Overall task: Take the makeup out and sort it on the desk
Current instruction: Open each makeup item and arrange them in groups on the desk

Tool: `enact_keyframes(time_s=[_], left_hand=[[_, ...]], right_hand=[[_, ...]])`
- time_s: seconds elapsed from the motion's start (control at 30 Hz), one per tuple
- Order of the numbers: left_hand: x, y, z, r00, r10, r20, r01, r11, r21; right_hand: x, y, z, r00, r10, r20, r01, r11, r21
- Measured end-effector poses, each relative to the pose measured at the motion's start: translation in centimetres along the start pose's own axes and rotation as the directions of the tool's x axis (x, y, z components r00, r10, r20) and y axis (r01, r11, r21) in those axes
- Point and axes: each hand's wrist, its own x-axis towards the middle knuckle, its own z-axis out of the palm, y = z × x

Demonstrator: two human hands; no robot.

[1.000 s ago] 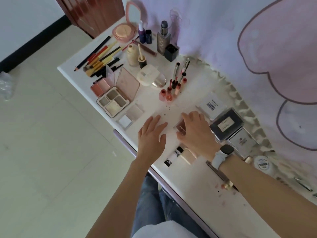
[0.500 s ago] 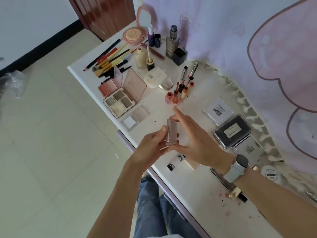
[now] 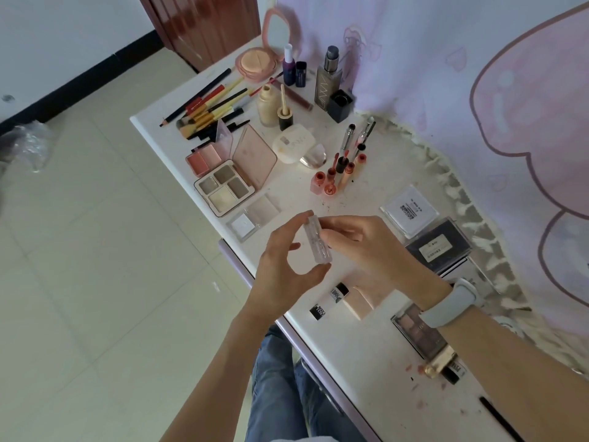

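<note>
Our left hand (image 3: 283,266) and right hand (image 3: 360,247) both pinching a small clear makeup case (image 3: 317,242), fingers curled around it, we hold it tilted above the white desk (image 3: 376,339), just near the open eyeshadow palette (image 3: 224,189), lip tubes (image 3: 338,173) beyond

A white desk (image 3: 376,355) stands on a pale tiled floor (image 3: 95,282), beside a lilac curtain (image 3: 446,74); a brown door (image 3: 204,23) is behind.

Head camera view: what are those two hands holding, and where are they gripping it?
A small clear case. The left hand pinches its two ends; the right hand grips its side.
</note>
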Motion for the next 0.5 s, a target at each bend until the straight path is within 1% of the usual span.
enact_keyframes(time_s=[0.1,0.2,0.27,0.4,0.5], left_hand=[[-0.1,-0.1,0.4,0.995,0.082,-0.056,-0.077,0.994,0.083],[-0.1,-0.5,0.7,0.988,0.129,-0.089,-0.117,0.985,0.128],[-0.2,-0.7,1.0,0.984,0.143,-0.11,-0.126,0.981,0.151],[-0.4,-1.1,1.4,0.978,0.155,-0.137,-0.131,0.977,0.166],[-0.5,-1.3,1.6,0.979,0.14,-0.146,-0.118,0.982,0.149]], right_hand=[[0.0,-0.5,0.2,1.0,-0.016,0.004,0.017,0.998,-0.055],[-0.2,-0.6,0.5,0.999,-0.023,0.039,0.027,0.993,-0.113],[-0.2,-0.6,0.7,0.998,-0.036,0.048,0.043,0.989,-0.143],[-0.2,-0.3,1.2,0.998,-0.067,0.018,0.069,0.956,-0.286],[-0.1,-0.2,1.6,0.998,-0.06,-0.007,0.055,0.945,-0.322]])
